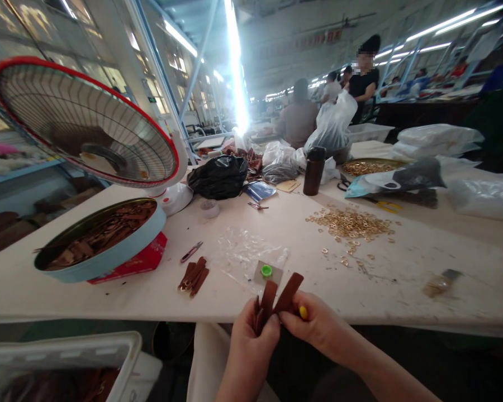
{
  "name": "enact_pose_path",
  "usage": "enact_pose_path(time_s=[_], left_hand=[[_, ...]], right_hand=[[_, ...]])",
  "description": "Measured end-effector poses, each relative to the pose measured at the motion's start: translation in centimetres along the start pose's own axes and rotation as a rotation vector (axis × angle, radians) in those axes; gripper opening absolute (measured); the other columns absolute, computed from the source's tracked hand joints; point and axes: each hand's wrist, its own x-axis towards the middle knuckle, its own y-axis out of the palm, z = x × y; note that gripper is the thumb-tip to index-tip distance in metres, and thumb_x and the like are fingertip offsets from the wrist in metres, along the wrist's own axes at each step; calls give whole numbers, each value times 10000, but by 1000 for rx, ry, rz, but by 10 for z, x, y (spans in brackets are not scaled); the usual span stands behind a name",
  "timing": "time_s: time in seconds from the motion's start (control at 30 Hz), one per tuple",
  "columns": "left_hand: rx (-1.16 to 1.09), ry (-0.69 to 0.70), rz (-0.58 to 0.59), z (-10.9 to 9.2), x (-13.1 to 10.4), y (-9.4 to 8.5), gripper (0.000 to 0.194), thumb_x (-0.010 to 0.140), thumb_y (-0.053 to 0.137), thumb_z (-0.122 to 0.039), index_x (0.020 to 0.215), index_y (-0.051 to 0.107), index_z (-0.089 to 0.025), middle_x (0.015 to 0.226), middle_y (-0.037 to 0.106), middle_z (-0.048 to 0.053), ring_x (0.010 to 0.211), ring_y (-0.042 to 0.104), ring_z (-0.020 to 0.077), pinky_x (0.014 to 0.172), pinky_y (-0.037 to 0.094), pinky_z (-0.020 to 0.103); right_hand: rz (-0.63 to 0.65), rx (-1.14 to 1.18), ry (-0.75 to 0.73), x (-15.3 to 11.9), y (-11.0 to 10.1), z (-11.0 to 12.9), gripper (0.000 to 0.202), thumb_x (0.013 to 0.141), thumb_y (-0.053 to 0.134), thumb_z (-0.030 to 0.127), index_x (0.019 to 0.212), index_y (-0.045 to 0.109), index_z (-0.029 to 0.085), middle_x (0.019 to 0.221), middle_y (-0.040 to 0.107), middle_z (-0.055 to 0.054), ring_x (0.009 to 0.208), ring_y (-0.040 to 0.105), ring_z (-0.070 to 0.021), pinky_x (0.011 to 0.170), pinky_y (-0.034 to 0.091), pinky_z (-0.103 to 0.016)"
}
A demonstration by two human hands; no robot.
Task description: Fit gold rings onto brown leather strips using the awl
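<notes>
At the table's front edge my left hand (254, 338) is closed round several brown leather strips (269, 297), which stick up from the fingers. Right beside it my right hand (314, 321) pinches another brown strip (289, 291), tilted up to the right. A small yellow tip (303, 312) shows between the fingers of that hand; the rest of it is hidden. Just beyond the hands a green round cap (266, 271) sits on a grey square. A small stack of brown strips with metal rings (195, 277) lies to the left, near a pink thread snipper (191, 252).
A blue round tin (104, 255) of brown pieces and a red-rimmed fan (171, 151) stand left. Gold rings (352, 223) are heaped at right. Behind are a black bag (218, 176), a dark bottle (314, 171) and plastic bags. A white crate (136, 363) is below left; people are farther back.
</notes>
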Motion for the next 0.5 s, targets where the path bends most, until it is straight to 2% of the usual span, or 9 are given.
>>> enact_pose_path(time_s=[0.13,0.27,0.33,0.43,0.47,0.5], left_hand=[[21,7,-57,11,7,-8,32,641,620,-159,663,616,-183,631,601,-13,663,555,146,624,443,216],[42,-36,-49,13,13,-15,35,642,606,-150,650,593,-181,619,574,-14,694,556,159,637,434,226],[73,-37,-52,12,21,-24,34,646,591,-155,643,574,-185,619,561,-14,705,555,165,637,428,233],[265,-14,-143,7,44,-56,51,679,560,-223,707,574,-183,648,577,-2,686,556,172,615,419,246],[376,-7,-210,4,55,-72,92,692,555,-260,733,578,-180,648,584,2,672,556,176,606,415,253],[532,7,-335,1,66,-91,131,705,542,-298,754,581,-183,645,588,1,657,553,178,600,404,258]], right_hand=[[-21,1,54,10,9,-16,147,727,503,159,774,642,152,679,630,1,654,572,-176,598,448,-245],[-3,41,114,24,19,-29,121,727,531,229,765,612,147,706,631,-22,670,570,-192,619,450,-278],[-1,55,125,32,24,-36,124,726,556,270,746,594,154,664,599,-12,621,541,-172,571,434,-261],[2,169,195,43,29,-47,255,749,568,418,800,540,170,519,453,53,443,402,-106,419,328,-204],[-9,213,230,45,29,-51,323,754,556,483,846,519,175,497,398,75,410,345,-92,391,281,-191],[-25,246,263,47,29,-55,388,755,540,541,890,499,180,488,356,89,395,304,-85,379,245,-184]])
